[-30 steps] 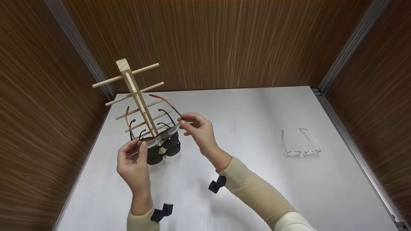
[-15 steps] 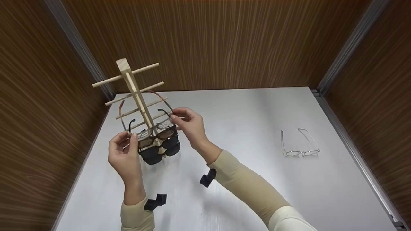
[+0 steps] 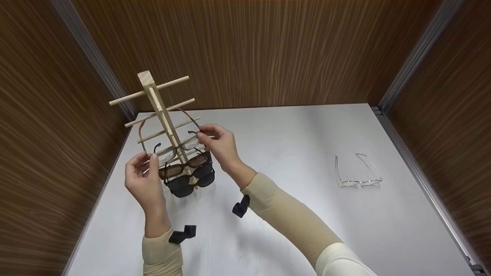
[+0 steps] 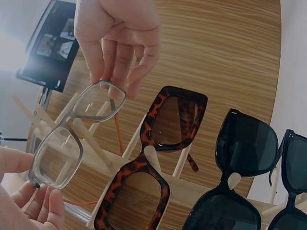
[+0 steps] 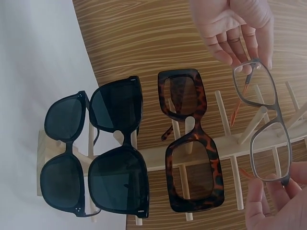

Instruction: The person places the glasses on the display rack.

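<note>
In the head view my left hand (image 3: 145,182) and right hand (image 3: 220,147) pinch a pair of grey-rimmed eyeglasses (image 4: 69,117) near its two hinges. Its orange-tipped temples are unfolded and point back along both sides of the wooden display stand (image 3: 156,101). Tortoiseshell sunglasses (image 5: 209,153) hang on the stand just below the held pair. Two black sunglasses (image 5: 117,179) sit lower down. In the right wrist view, a nose peg (image 5: 253,124) stands close to the held bridge; whether they touch I cannot tell.
Thin wire eyeglasses (image 3: 361,183) lie unfolded on the right of the white table (image 3: 291,161). Bare pegs (image 3: 174,82) stick out at the stand's upper tiers. Wood-grain panels (image 3: 249,53) enclose the back and sides. A dark screen (image 4: 53,45) shows in the left wrist view.
Both hands have carried the eyeglasses up and to the left, away from the sunglasses, so the tortoiseshell pair shows more fully. Their temples have moved farther back beside the stand.
</note>
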### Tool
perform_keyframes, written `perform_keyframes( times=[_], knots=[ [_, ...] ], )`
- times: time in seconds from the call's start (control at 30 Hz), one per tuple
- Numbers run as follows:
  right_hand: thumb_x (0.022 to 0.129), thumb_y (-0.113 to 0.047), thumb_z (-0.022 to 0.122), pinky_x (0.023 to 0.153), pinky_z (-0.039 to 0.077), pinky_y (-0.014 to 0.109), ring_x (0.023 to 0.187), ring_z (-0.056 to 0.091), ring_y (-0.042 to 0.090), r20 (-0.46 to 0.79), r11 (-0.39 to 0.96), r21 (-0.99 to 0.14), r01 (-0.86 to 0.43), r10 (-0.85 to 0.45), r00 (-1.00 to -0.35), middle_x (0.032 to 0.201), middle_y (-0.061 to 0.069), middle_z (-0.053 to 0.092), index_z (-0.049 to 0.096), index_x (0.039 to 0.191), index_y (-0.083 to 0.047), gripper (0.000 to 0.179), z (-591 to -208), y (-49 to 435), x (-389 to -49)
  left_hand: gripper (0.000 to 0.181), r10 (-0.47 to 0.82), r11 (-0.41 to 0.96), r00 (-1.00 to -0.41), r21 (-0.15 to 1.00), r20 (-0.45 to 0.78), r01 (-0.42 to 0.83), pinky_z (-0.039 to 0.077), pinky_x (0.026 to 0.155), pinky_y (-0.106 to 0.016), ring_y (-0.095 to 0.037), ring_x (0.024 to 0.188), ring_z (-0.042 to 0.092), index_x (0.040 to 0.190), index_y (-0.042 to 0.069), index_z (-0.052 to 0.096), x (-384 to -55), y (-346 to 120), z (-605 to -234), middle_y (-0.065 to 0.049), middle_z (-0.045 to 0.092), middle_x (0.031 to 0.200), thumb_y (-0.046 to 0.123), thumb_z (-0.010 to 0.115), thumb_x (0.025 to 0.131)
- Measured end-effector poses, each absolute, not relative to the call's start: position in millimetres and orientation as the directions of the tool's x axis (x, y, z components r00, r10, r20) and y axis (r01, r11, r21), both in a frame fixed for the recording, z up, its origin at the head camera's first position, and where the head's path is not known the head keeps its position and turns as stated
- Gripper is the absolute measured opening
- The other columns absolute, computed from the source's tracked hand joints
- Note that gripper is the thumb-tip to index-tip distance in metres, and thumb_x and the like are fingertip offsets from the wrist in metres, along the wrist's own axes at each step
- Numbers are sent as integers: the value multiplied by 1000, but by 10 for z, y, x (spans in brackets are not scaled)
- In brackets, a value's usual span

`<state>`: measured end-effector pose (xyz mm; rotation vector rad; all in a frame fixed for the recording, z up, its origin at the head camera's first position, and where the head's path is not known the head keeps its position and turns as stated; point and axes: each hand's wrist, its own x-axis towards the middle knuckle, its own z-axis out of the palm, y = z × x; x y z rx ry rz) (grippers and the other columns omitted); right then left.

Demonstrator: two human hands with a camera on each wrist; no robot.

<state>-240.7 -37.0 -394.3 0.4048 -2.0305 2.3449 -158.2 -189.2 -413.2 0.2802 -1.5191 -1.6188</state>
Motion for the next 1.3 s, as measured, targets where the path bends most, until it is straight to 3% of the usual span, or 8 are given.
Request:
perform_keyframes(
  times=[0.13, 0.37, 0.73, 0.97, 1.13, 1.3],
  knots=[
    [86, -8, 65, 67, 53, 38, 79, 62, 16, 205, -145, -973, -181, -173, -963, 94, 5, 66, 65, 106, -2, 21, -3943, -368, -2423, 29, -708, 129, -597, 900, 378, 417, 46, 74, -25, -20, 87, 55, 109, -12, 54, -1577, -1878, -4075, -11, 58, 98, 3, 64, 86],
    [86, -7, 65, 65, 51, 29, 82, 62, 16, 161, -116, -983, -140, -202, -966, 97, 6, 65, 64, 109, -3, 24, -3993, -337, -2417, 28, -702, 147, -606, 909, 373, 389, 46, 73, -23, -19, 86, 56, 107, -16, 54, -1492, -1798, -3948, -17, 57, 97, 0, 63, 86],
    [86, -6, 64, 64, 52, 28, 83, 62, 16, 154, -119, -984, -131, -213, -965, 99, 7, 65, 63, 110, -1, 25, -4007, -265, -2424, 28, -693, 145, -631, 924, 349, 353, 46, 73, -23, -19, 87, 55, 110, -13, 55, -1514, -1797, -4035, -15, 58, 100, 3, 61, 88],
    [86, -7, 64, 68, 53, 31, 85, 63, 17, 154, -119, -984, -133, -184, -971, 100, 9, 65, 60, 113, 2, 28, -4031, -184, -2417, 26, -717, 167, -595, 919, 362, 358, 46, 73, -23, -18, 86, 56, 111, -4, 60, -1580, -1891, -4235, -8, 60, 104, 12, 61, 90],
    [86, -6, 64, 69, 54, 34, 83, 63, 18, 149, -130, -983, -128, -167, -975, 101, 11, 65, 59, 113, 1, 28, -4049, -152, -2388, 24, -724, 221, -558, 902, 406, 370, 45, 73, -23, -19, 87, 55, 108, -9, 58, -1455, -1814, -4104, -11, 60, 102, 8, 59, 91],
    [88, -8, 63, 66, 53, 29, 84, 64, 20, 169, -134, -980, -147, -168, -971, 102, 10, 65, 58, 115, 0, 28, -4073, -117, -2358, 23, -730, 252, -536, 896, 424, 366, 44, 73, -23, -19, 87, 55, 106, -11, 58, -1347, -1746, -3983, -13, 60, 100, 6, 58, 91]
  ],
)
